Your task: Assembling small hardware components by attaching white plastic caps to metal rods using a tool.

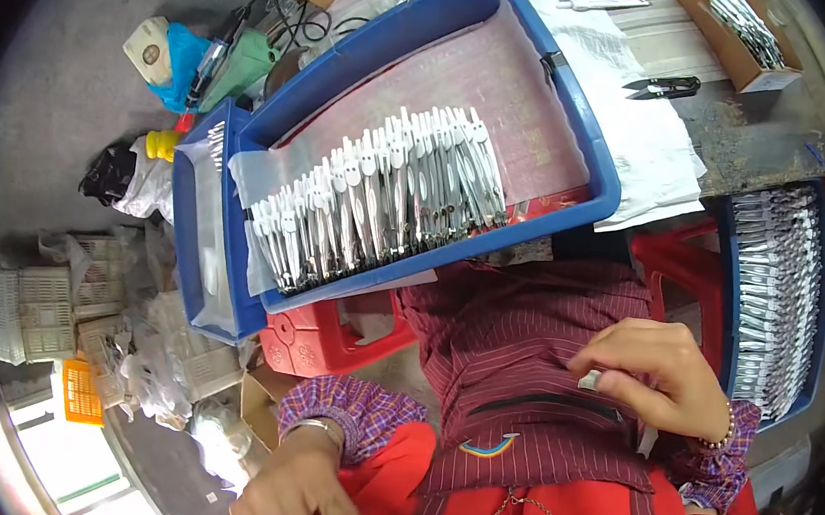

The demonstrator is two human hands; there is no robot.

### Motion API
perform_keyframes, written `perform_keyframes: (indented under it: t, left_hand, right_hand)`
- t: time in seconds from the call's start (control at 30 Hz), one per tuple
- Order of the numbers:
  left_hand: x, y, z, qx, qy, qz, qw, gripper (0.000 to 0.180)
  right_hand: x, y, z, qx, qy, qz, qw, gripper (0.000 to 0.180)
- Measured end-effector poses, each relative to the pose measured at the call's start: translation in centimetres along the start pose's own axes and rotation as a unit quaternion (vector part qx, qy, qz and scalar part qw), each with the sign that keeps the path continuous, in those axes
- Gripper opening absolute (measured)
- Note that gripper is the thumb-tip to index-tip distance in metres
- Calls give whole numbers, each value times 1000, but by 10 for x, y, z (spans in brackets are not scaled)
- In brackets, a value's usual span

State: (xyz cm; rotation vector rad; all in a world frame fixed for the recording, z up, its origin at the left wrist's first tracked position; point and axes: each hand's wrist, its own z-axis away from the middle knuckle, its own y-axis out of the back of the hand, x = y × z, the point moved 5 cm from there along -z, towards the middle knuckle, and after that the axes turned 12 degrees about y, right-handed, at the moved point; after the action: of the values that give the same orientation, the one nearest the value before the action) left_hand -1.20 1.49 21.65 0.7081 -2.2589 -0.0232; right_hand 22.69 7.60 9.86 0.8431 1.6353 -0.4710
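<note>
My right hand (652, 373) is in front of my striped dark red apron (544, 347), its fingers bent toward the thumb. A small pale piece (590, 380) shows at the thumb tip; whether it is held or wrapped on the thumb is unclear. Low at the left, my left hand (292, 496) hangs with fingers apart, holding nothing visible and partly cut off by the lower edge. Ahead stands a large blue bin (599, 161) with a translucent liner. In its near part, slim metal tools with white ends (379, 189) lean in dense rows.
At the right, another blue bin (808, 349) holds stacked metal pieces. Black thread snips (664, 87) lie on the workbench (747, 137) near a cardboard box (753, 77). A narrow blue bin (193, 265) adjoins the large one at left. Red stools (313, 343) and plastic baskets (25, 312) stand below.
</note>
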Motion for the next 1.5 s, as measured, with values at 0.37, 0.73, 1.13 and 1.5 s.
perform_keyframes:
  t: [0.37, 0.73, 1.13, 1.5]
  left_hand:
    - [-163, 157, 19, 205, 575, -320, 724, 27]
    - [-238, 163, 31, -35, 656, -495, 569, 28]
    - [-231, 168, 28, 59, 583, -461, 667, 25]
    - [-210, 174, 22, 173, 574, -292, 745, 18]
  right_hand:
    - [57, -45, 21, -28, -4, 210, 977, 21]
    - [93, -52, 64, -115, -84, 210, 967, 30]
    - [94, -55, 58, -114, -86, 226, 964, 31]
    - [93, -58, 52, -100, -63, 236, 964, 22]
